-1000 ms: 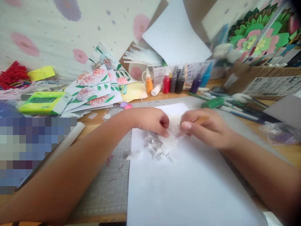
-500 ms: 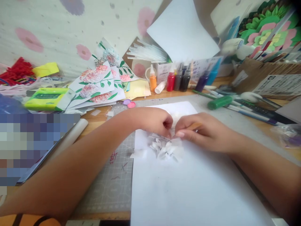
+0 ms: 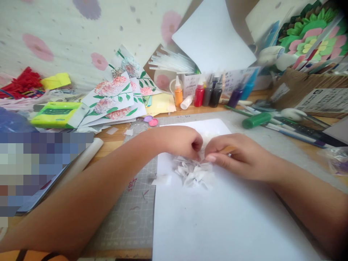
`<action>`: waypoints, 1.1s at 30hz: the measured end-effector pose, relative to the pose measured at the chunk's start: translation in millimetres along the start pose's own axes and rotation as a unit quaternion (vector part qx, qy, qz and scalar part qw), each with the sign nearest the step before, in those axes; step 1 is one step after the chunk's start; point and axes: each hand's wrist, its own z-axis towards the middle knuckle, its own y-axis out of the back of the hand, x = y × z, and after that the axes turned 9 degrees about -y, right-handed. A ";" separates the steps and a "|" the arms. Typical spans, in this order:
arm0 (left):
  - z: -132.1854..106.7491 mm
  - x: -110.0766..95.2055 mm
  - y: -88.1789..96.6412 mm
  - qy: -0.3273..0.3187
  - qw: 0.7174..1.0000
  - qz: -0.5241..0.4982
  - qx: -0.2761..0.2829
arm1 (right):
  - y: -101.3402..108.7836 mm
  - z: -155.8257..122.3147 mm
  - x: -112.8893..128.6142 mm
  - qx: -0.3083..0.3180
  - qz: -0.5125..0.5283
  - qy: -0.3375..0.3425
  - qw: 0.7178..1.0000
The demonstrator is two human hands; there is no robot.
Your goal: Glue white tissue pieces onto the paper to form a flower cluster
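On a large white paper sheet point(image 3: 195, 224) sits a ruffled cluster of small white tissue-like pieces point(image 3: 197, 174). My left hand point(image 3: 183, 140) reaches over its far edge, closed, its fingertips bent down at the pieces; what they pinch is hidden. Just right of it, my right hand point(image 3: 239, 156) is closed around a thin orange-brown stick point(image 3: 228, 149), most of which the fingers cover. Its thumb and fingertip nearly meet the left fingertips at the cluster's upper edge. One loose white scrap point(image 3: 162, 179) lies apart, at the sheet's left edge.
Beneath the sheet is a grey cutting mat point(image 3: 127, 221). Small colour bottles point(image 3: 199, 95) stand at the back beside flower pictures point(image 3: 111, 96). A green marker-like tube point(image 3: 256, 120) and brushes lie right, near a cardboard box point(image 3: 307, 88). A screen point(image 3: 46, 170) is at left.
The whole view has shifted slightly right and down. Both hands keep nearly the same closed pose over the cluster, with no clear change in what they hold.
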 end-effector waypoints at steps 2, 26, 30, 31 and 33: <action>-0.7 -0.9 0.3 -0.001 1.000 0.002 0.002 | 1.1 0.1 0.6 -0.021 -0.002 0.009 1.000; -23.6 2.3 21.5 0.038 0.991 0.000 -0.125 | -6.2 3.1 -2.8 0.062 -0.047 -0.031 0.996; -50.1 7.8 18.3 0.092 0.976 -0.001 -0.197 | -6.3 4.1 -1.4 0.082 -0.052 -0.041 0.994; -56.9 10.1 14.9 0.102 0.974 -0.009 -0.202 | -6.5 4.3 -1.1 0.084 -0.051 -0.044 0.994; -69.7 15.4 6.6 0.123 0.971 -0.025 -0.204 | -6.8 5.2 -0.2 0.091 -0.051 -0.052 0.993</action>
